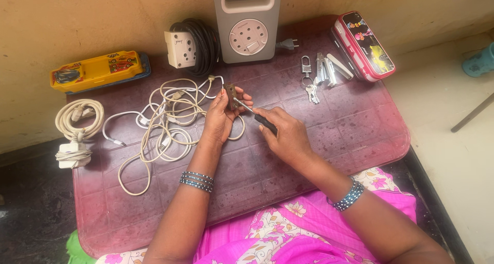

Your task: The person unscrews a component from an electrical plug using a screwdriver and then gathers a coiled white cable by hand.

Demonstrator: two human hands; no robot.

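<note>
Padlock (231, 95), small, dull brown metal, screwdriver (256, 116) touching.

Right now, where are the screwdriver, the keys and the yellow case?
screwdriver (265, 123), head view, black handle
keys (312, 93), head view, hanging key blades
yellow case (96, 70), head view, middle of lid

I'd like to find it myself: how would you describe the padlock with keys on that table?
Start at the grey extension box against the wall. Just right, beside the pink pencil case, lies the small silver padlock, keys hanging below.

A maroon tiled-pattern table (360, 135) stands against a beige wall (77, 17).
</note>
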